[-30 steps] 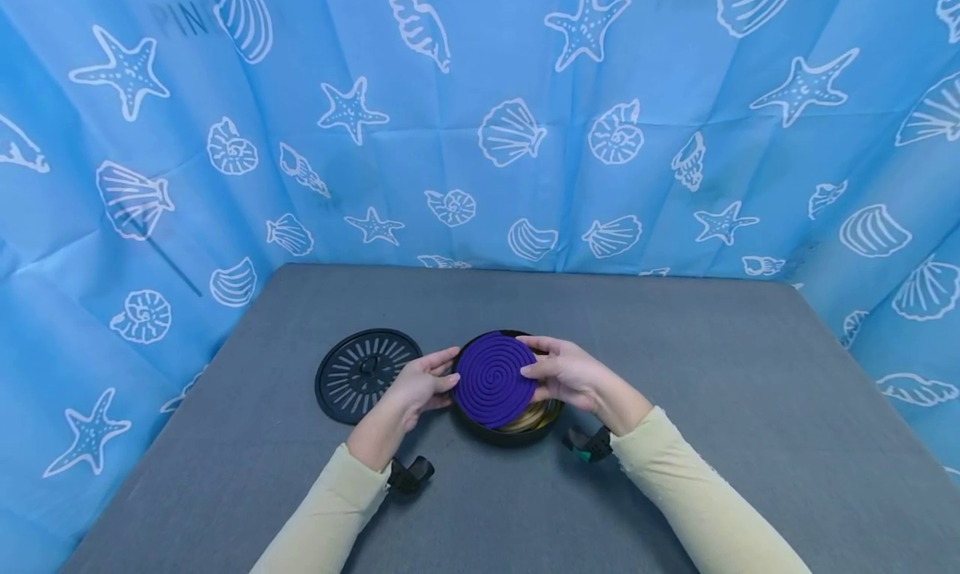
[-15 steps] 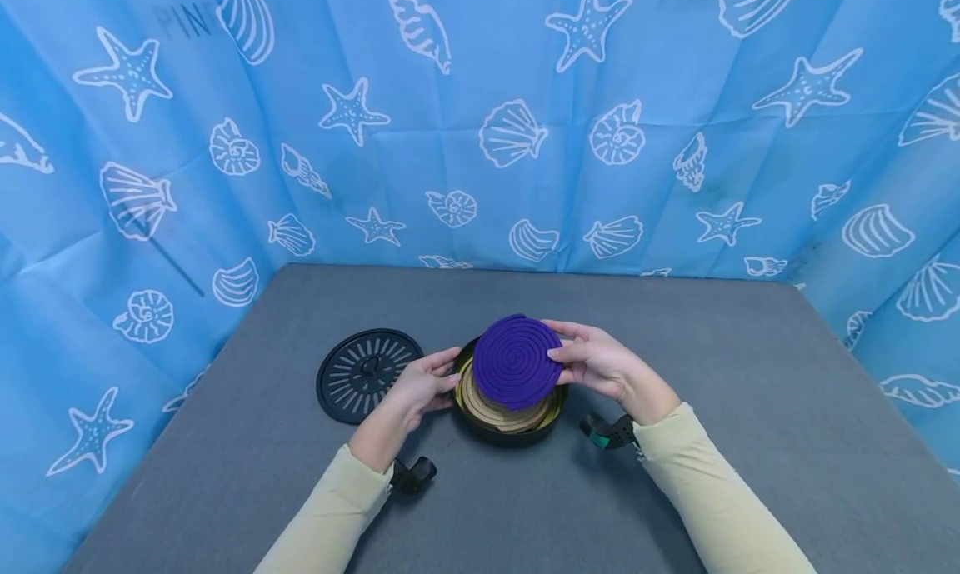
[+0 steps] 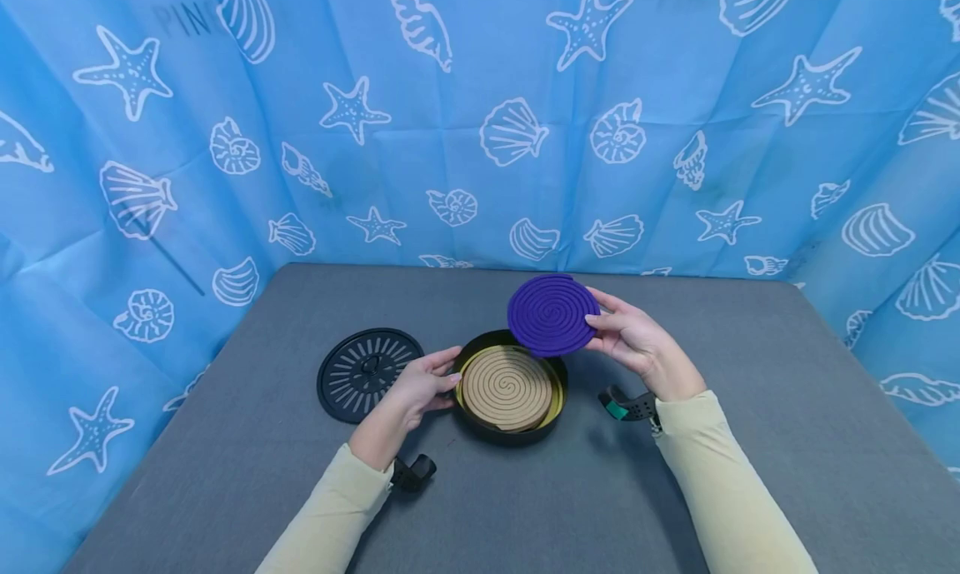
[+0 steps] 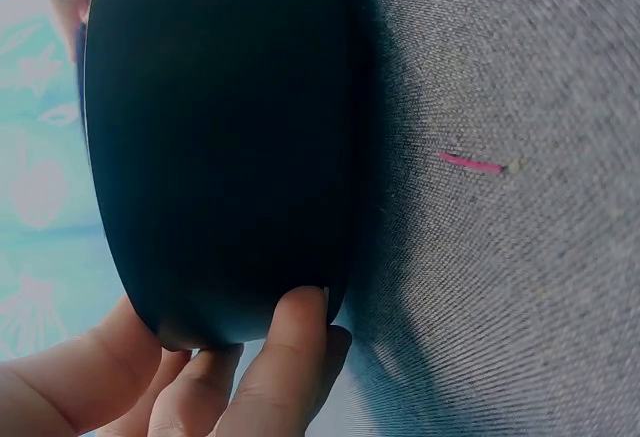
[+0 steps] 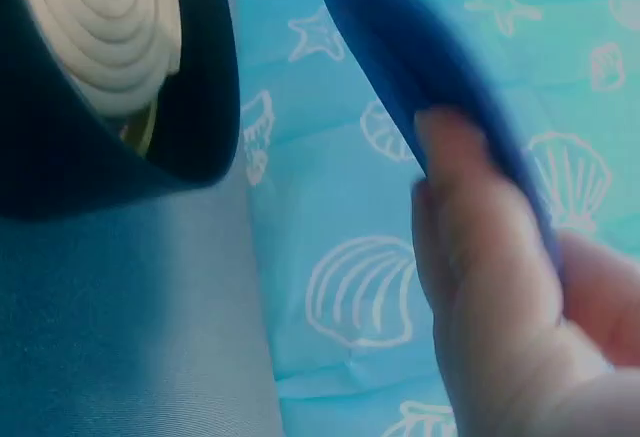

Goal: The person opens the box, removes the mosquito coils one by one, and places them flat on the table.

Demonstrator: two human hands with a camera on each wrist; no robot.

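A purple spiral disc (image 3: 553, 316), like a coiled mosquito incense coil, is pinched at its right edge by my right hand (image 3: 633, 341), held up behind and right of a round black tin (image 3: 510, 437). In the right wrist view the disc (image 5: 430, 67) shows edge-on between thumb and fingers. Inside the tin lies a beige spiral coil (image 3: 507, 388), with a yellow inner rim (image 3: 557, 403) around it. My left hand (image 3: 420, 386) grips the tin's left side, thumb at the rim; the left wrist view shows its fingers (image 4: 285, 357) against the dark wall.
A round black slotted lid (image 3: 369, 374) with a small central knob lies on the grey table (image 3: 712, 349) left of the tin. A blue seashell-print curtain (image 3: 480, 141) hangs behind the table. A short pink thread (image 4: 470, 163) lies on the cloth near the tin.
My right hand has lifted the purple coil out from over the tin, moving it up, back and to the right. The beige coil beneath is now uncovered. My left hand stays on the tin.
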